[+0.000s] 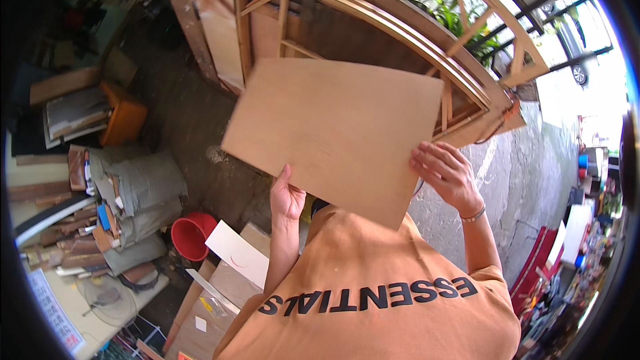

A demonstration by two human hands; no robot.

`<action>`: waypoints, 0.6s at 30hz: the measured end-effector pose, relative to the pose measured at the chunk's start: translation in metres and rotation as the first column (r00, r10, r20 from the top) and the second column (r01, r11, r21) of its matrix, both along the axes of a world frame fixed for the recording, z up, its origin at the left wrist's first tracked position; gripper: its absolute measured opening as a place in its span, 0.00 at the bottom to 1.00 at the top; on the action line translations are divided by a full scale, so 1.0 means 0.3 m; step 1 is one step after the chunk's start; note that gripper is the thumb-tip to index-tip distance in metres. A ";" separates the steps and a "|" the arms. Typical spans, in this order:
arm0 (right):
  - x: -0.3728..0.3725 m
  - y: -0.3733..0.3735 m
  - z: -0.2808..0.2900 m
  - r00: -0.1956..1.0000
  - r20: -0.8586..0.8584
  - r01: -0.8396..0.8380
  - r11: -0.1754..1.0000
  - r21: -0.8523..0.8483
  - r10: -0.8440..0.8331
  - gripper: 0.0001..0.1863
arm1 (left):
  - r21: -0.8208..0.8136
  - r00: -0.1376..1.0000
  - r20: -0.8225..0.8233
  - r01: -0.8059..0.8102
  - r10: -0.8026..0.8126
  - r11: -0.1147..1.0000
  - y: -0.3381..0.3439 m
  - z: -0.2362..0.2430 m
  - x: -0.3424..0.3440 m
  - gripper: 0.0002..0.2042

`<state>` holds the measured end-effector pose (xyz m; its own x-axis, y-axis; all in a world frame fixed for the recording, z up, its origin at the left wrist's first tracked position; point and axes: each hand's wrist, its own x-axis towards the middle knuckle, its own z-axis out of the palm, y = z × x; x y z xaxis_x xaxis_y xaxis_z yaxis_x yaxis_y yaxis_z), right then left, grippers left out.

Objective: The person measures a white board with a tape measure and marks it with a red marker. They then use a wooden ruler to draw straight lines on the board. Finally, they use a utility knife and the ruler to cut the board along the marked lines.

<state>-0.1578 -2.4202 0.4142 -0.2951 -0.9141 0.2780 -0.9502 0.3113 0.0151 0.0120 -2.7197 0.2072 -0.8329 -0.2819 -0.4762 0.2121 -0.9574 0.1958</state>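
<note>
A flat tan board (333, 127), thin and roughly rectangular, is held up in front of me and tilted. My left hand (287, 197) grips its lower left edge, thumb on the face towards me and the other fingers hidden behind. At the right edge, my right hand (448, 175) lies with its fingers over the board's rim; its thumb is out of sight. Faint scuffs mark the middle of the board. Behind it, partly covered, stands a wooden frame (283, 17) with a curved top and diagonal braces.
Lower left are a red bucket (193, 235), a white panel (238, 253) and several boards. Stuffed grey sacks (148, 183) and wood offcuts (77, 240) stand further left, near a fan (107, 300). Plants and a metal rack (540, 17) are at the upper right.
</note>
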 end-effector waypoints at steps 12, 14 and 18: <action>0.160 0.903 -0.072 0.718 0.209 0.677 0.597 -0.429 -0.664 0.23 | -0.751 0.867 -0.280 0.069 -0.412 0.656 0.376 0.182 -0.153 0.25; 0.200 1.068 -0.047 0.670 0.198 0.685 0.493 -0.536 -0.715 0.28 | -0.826 0.817 -0.276 0.068 -0.507 0.560 0.542 0.256 -0.219 0.24; 0.367 1.594 0.012 0.441 0.170 0.721 0.236 -0.651 -0.881 0.32 | -0.879 0.662 -0.210 0.194 -0.719 0.435 1.189 0.287 -0.431 0.20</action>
